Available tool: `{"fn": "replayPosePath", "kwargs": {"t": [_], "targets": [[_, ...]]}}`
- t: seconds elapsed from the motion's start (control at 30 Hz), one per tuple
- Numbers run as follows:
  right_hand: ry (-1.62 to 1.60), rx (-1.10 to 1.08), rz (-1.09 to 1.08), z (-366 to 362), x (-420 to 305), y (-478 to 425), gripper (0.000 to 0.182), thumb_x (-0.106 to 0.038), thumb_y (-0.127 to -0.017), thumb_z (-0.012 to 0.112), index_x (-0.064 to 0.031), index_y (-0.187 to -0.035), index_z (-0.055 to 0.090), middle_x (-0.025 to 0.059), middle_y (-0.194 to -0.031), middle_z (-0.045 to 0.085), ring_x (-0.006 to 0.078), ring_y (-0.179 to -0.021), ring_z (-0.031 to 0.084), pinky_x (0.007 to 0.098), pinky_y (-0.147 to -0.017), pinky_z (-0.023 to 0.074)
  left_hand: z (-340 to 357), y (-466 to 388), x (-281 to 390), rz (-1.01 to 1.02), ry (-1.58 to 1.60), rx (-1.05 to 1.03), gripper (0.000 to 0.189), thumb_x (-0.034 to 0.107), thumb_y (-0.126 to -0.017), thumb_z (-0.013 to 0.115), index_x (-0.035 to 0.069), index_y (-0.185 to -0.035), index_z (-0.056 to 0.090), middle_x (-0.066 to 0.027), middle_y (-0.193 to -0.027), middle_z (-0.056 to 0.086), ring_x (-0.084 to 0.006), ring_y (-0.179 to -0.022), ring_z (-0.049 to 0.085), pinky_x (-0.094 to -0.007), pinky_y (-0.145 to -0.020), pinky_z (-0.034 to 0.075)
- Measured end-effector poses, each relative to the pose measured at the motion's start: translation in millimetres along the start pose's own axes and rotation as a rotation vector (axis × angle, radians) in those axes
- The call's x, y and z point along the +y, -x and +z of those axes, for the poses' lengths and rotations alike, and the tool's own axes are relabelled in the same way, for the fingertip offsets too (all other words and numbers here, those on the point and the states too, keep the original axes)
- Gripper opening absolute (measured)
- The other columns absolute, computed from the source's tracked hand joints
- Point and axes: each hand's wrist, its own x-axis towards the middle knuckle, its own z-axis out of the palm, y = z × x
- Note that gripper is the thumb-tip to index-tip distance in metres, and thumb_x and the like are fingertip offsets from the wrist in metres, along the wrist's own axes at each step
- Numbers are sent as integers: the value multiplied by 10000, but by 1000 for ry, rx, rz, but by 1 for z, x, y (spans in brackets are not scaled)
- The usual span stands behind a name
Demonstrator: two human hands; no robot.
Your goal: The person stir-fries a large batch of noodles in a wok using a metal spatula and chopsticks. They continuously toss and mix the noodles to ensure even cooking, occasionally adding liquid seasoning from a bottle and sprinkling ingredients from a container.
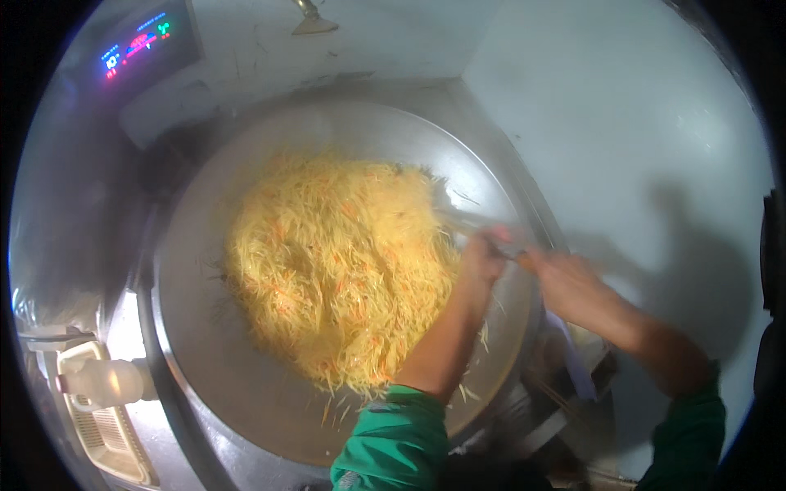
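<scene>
A large round metal wok point(202, 368) holds a heap of pale yellow shredded vegetable point(344, 264) mixed with thin orange shreds. Over the wok's right part, both my hands grip one long-handled utensil point(457, 222), blurred by motion. My left hand point(485, 248) is nearer its working end, beside the heap; my right hand point(562, 273) holds the handle farther back, at the wok's right rim. The head of the utensil is blurred and partly hidden at the heap's right edge, so its kind cannot be told. Loose shreds lie on the wok wall below my left forearm.
A lit control panel point(138, 46) is at the upper left, a metal spout point(314, 24) above the wok. A whitish plastic bottle point(107, 382) lies across a cream plastic basket point(116, 436) at lower left. A pale wall point(614, 123) borders the right; a purple strip point(574, 362) hangs below my right hand.
</scene>
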Motion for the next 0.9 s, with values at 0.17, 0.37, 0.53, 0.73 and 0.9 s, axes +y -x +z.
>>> {"fn": "replayPosePath", "kwargs": {"t": [0.17,0.37,0.53,0.73,0.9], "targets": [[-202,116,-23,45,-28,-79,508,-31,-746,499,-47,-1241,384,196,-826,566,377,-700,573,446,-635,466,-31,4,102,206,140,120,240,213,-911,428,80,-712,414,-34,-605,417,-143,-584,421,-292,-548,390],[0,186,-180,1,-49,-25,541,-31,-761,484,-88,-1286,366,176,-842,564,329,-647,597,423,-557,481,-3,82,94,303,304,59,219,181,-909,448,93,-718,387,-3,-616,384,-123,-586,398,-285,-588,395],[1,120,-271,-94,-13,72,532,-61,-702,608,-85,-1213,460,124,-775,571,293,-646,584,381,-594,463,75,157,15,187,361,-71,149,160,-907,457,26,-846,481,-89,-839,505,-207,-870,506,-370,-892,413],[51,-574,169,-213,-39,122,264,-158,-719,629,-6,-930,587,132,-723,610,235,-675,602,348,-659,462,148,202,-60,-201,438,-126,269,196,-901,476,-42,-1021,444,-160,-1056,522,-253,-1006,530,-335,-956,421],[47,-770,321,-175,-9,102,290,-175,-743,611,-5,-976,576,138,-740,606,249,-713,600,349,-685,463,130,172,-97,-346,444,-68,223,163,-906,436,-46,-913,513,-155,-924,561,-229,-905,551,-318,-824,483]]}}
